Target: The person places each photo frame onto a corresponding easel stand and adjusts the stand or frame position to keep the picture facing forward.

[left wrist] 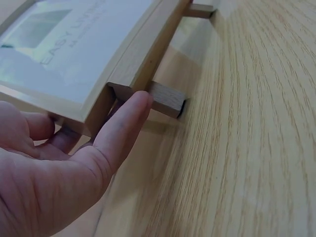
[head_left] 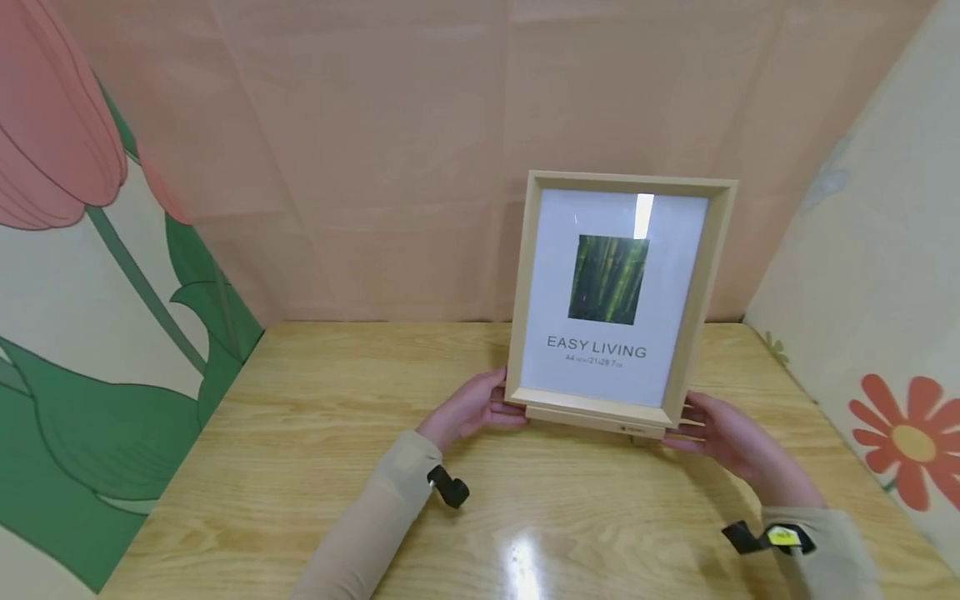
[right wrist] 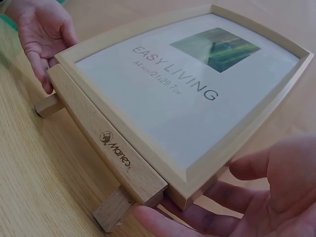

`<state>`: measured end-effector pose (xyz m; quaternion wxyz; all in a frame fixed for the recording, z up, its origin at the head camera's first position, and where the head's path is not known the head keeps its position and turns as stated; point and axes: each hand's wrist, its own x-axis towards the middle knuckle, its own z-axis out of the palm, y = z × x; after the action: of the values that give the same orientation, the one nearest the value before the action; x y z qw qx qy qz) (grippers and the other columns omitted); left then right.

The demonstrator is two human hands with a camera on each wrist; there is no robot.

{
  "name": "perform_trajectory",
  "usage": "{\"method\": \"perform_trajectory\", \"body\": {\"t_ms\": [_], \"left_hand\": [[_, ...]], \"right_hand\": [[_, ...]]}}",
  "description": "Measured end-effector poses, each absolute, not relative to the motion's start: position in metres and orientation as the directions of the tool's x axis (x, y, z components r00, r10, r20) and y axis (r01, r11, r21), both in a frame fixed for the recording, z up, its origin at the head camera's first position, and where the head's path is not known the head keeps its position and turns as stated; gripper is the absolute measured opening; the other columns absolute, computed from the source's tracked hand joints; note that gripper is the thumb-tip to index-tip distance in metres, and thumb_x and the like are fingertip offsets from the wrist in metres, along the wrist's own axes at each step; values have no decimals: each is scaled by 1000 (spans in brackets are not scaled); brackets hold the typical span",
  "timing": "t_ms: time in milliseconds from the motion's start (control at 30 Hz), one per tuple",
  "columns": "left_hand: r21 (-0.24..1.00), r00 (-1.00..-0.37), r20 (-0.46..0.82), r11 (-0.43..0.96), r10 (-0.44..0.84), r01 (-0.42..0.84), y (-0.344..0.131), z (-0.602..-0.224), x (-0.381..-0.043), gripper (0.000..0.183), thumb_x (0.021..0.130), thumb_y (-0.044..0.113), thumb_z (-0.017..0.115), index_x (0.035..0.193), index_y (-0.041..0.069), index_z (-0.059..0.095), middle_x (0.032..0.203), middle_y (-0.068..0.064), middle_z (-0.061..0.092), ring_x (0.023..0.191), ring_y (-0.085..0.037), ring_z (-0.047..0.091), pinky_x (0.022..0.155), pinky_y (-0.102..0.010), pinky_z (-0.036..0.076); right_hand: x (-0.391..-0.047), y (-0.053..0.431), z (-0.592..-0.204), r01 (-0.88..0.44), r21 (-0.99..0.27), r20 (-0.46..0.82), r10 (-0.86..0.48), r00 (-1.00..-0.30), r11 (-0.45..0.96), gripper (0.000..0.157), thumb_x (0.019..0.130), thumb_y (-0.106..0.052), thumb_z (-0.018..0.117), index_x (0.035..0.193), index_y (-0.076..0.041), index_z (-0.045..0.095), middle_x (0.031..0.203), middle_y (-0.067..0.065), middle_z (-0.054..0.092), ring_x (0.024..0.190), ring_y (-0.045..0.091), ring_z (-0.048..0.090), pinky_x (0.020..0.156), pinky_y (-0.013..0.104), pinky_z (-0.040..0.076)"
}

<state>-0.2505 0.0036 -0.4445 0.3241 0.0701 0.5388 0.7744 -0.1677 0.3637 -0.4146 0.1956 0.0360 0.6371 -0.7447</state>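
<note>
A pale wooden picture frame [head_left: 699, 308] leans upright on a small wooden easel [head_left: 592, 419]. Its sheet has a green bamboo picture and the words EASY LIVING. My left hand [head_left: 474, 408] holds the frame's lower left corner; in the left wrist view one finger lies along the end of the easel's ledge [left wrist: 136, 64]. At the lower right corner my right hand [head_left: 723, 429] grips the frame, with the thumb at its side edge and other fingers reaching behind and under the corner. Some fingertips are hidden. Printed lettering marks the ledge in the right wrist view.
The easel's short feet [right wrist: 114, 210] stick out in front on the wood-grain table [head_left: 360, 375]. A pink cloth backdrop [head_left: 375, 167] hangs behind. Flower-patterned panels stand on the left [head_left: 150, 350] and right [head_left: 885, 292].
</note>
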Motion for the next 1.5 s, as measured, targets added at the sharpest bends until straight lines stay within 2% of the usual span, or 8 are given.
{"method": "perform_trajectory", "body": {"t_ms": [100,233,500,833,967,1200,1500], "left_hand": [[879,-787,-243,-215,568,-426,6,-445,-250,47,97,35,31,121,-2,46,102,-26,58,91,-38,58,78,-48,47],[877,-794,-251,-217,553,-428,8,-444,-249,46,97,33,31,122,-2,45,103,-26,58,92,-37,58,79,-47,47],[867,-808,-269,-233,524,-440,5,-443,-247,46,97,32,32,122,-5,44,102,-28,57,92,-39,57,80,-48,47],[858,-808,-252,-263,533,-441,-28,-442,-243,46,97,29,33,127,-6,36,108,-31,52,98,-42,54,85,-50,43],[861,-813,-248,-265,526,-434,-41,-444,-242,48,97,30,33,129,-5,34,111,-32,51,99,-41,53,85,-48,44],[855,-820,-259,-273,511,-440,-46,-445,-242,49,96,32,36,129,-3,34,112,-32,50,99,-41,54,85,-48,43],[853,-817,-246,-283,522,-438,-45,-442,-238,47,97,30,33,131,-1,32,116,-32,48,102,-40,52,88,-50,40]], "right_hand": [[-169,366,-417,343,-931,-309,-236,-921,-123,37,96,-35,36,119,-6,36,105,11,56,98,32,55,91,55,33],[-170,369,-420,338,-934,-306,-228,-925,-120,40,95,-35,37,121,-4,36,105,12,57,98,32,55,90,54,34],[-173,367,-421,343,-932,-305,-253,-918,-121,47,95,-34,37,126,1,30,106,10,56,99,32,55,91,54,34],[-187,340,-420,363,-928,-329,-268,-906,-88,61,95,-37,37,134,5,18,110,15,52,101,35,53,90,53,36],[-192,327,-419,366,-927,-334,-261,-906,-82,60,96,-35,36,134,7,18,109,15,53,99,34,54,89,53,37],[-192,321,-422,350,-930,-318,-232,-919,-115,50,97,-30,34,126,9,27,103,14,55,96,32,55,89,52,38],[-190,322,-424,336,-933,-301,-227,-926,-130,49,97,-29,33,126,9,29,107,16,53,99,34,53,89,51,38]]}}
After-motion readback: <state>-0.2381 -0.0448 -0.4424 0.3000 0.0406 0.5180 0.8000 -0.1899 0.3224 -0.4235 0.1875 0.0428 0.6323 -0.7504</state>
